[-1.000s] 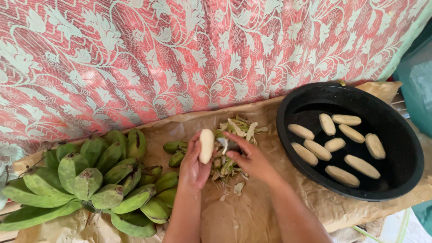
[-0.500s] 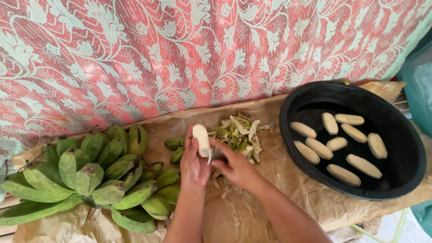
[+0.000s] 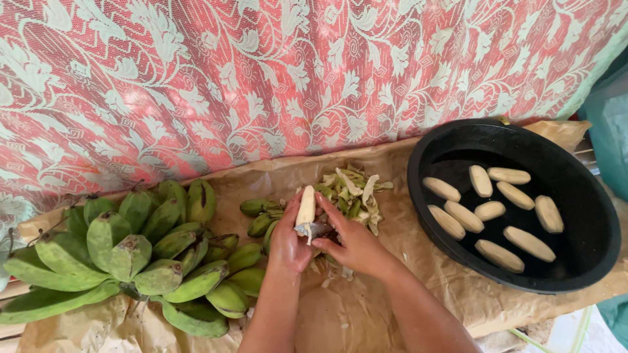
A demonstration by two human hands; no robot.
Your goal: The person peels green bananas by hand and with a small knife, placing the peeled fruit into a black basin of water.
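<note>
Head view: left hand (image 3: 290,243) grips a peeled banana (image 3: 305,208) upright, fingers closed round its lower half, above the brown paper beside the peel pile (image 3: 348,193). Right hand (image 3: 353,243) pinches a small knife (image 3: 315,229) against the banana's base, fingers closed on it. Judged: trimming goes best with short strokes, blade angled away from the left thumb, the fruit turned slowly. Both forearms rise from below, wrists meeting.
</note>
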